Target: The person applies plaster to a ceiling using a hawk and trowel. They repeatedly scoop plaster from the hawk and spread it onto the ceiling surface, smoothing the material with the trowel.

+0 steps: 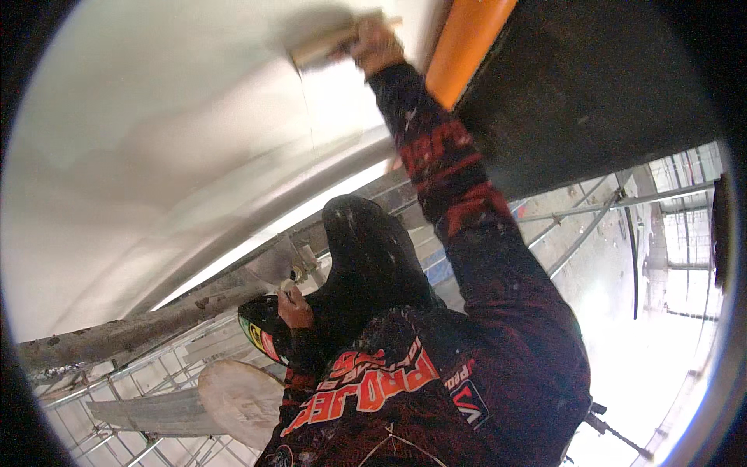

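Observation:
My right hand (pixel 377 47) reaches up, blurred, gripping a long pale tool (pixel 319 50) that lies along the white curved surface (pixel 156 140) overhead. Its far edge and exact shape are smeared by motion. An orange edge strip (pixel 471 47) runs just to the right of that hand. Lower down, my left hand (pixel 297 310) is closed around a small pale object (pixel 287 286), with greyish, indistinct material just beyond it. My dark-clothed legs (pixel 366 249) show behind and beside that hand.
A weathered beam (pixel 93 342) runs below the white surface. Metal scaffold tubes (pixel 661 194) cross at right and lower left. A round pale board (pixel 233 397) and a grey plank (pixel 140 412) sit low at left. A dark panel (pixel 607 86) fills the upper right.

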Demonstrator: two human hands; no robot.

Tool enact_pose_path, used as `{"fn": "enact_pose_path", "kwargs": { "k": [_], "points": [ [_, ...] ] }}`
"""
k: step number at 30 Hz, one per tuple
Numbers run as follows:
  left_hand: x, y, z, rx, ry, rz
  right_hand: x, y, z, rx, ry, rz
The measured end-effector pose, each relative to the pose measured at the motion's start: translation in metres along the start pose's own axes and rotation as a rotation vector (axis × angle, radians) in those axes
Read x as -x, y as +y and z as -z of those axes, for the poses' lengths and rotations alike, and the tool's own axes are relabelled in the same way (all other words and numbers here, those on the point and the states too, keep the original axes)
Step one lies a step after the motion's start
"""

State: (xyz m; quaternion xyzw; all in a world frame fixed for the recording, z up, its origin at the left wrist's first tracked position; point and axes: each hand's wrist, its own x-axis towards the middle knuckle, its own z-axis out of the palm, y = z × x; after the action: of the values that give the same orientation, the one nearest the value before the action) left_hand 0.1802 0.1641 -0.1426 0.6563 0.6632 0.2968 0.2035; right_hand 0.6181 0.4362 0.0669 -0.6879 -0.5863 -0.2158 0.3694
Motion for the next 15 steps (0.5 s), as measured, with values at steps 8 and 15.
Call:
{"fn": "enact_pose_path", "kwargs": {
  "k": [8,15],
  "points": [
    [-0.004,-0.010,0.000,0.072,-0.088,0.107,0.075,0.015,0.055,0.029,0.149,0.066],
    [-0.001,-0.007,0.002,0.258,-0.086,0.408,0.288,0.058,-0.175,-0.116,-0.947,-0.574]
  ]
}}
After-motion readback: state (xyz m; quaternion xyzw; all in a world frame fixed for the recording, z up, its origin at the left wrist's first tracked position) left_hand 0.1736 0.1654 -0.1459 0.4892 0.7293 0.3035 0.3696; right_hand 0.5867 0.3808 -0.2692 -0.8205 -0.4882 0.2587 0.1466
